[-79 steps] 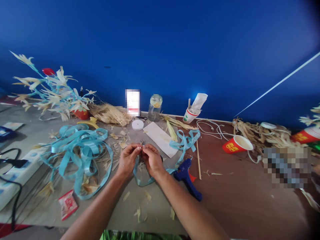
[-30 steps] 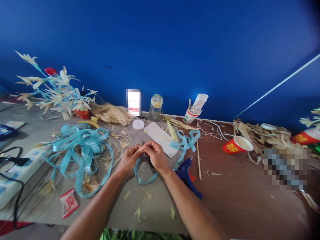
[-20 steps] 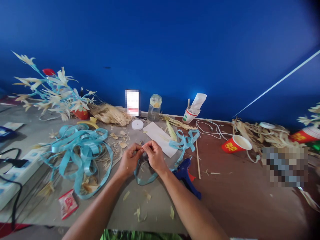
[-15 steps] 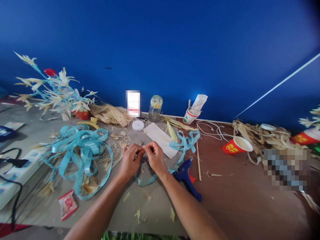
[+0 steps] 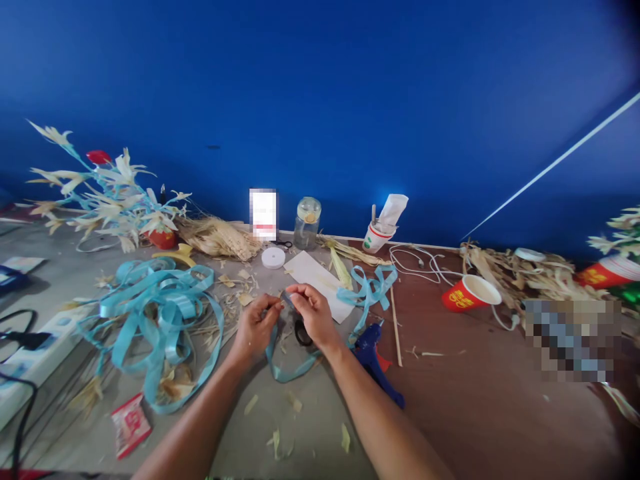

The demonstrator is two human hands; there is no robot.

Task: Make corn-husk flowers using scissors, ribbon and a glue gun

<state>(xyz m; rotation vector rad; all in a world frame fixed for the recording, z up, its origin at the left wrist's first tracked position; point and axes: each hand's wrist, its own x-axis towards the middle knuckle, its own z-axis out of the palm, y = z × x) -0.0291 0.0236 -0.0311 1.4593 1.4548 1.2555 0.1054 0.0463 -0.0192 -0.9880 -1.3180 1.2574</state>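
Note:
My left hand [image 5: 257, 325] is closed in a pinch, and a light-blue ribbon [image 5: 293, 375] rises to it from the table. Something tiny and pale shows at its fingertips, too small to name. Close beside it, my right hand [image 5: 314, 313] is closed around what looks like a pair of scissors [image 5: 302, 333]: a black loop hangs under the palm and a grey tip sticks out near the thumb. The fingers hide its middle. From the left hand, the ribbon curves down and passes beneath my right wrist.
A heap of blue ribbon [image 5: 165, 320] lies left, near a power strip [image 5: 45, 360]. A blue glue gun [image 5: 375, 367] rests right of my forearm. Behind stand a glass jar [image 5: 307, 230], a white tape roll [image 5: 273, 258] and white paper [image 5: 320, 283]. A red paper cup [image 5: 465, 295] stands right.
My hands have drawn slightly apart. The black loop and grey tip now show at my right hand. The view has shifted a little.

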